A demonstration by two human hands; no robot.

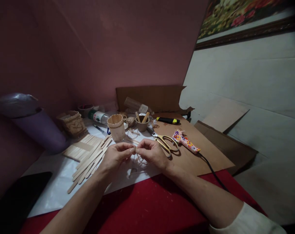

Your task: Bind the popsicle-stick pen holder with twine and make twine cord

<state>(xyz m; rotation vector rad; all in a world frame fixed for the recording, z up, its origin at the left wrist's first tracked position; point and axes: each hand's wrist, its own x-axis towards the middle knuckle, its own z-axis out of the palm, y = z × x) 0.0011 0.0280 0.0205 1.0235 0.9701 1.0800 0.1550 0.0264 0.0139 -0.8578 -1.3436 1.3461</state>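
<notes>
My left hand [119, 154] and my right hand [152, 152] meet fingertip to fingertip above the white sheet. Both are closed in a pinch on a thin pale string [138, 160], whose loose loops hang below the fingers. Just beyond the left hand stands a cup made of wooden sticks [116, 128] with a scalloped rim. Gold-handled scissors [165, 143] lie right beside my right hand. To the left, loose wooden craft sticks [91, 162] fan out next to a banded bundle of sticks [82, 147].
A floral glue gun [186, 141] with a black cord lies on cardboard [208, 156] at right, near a black-and-yellow utility knife [168, 120]. Behind are a small pot [142, 125] with sticks, plastic bottles [98, 116] and a carved-looking pot [73, 123]. A purple container [40, 130] stands left.
</notes>
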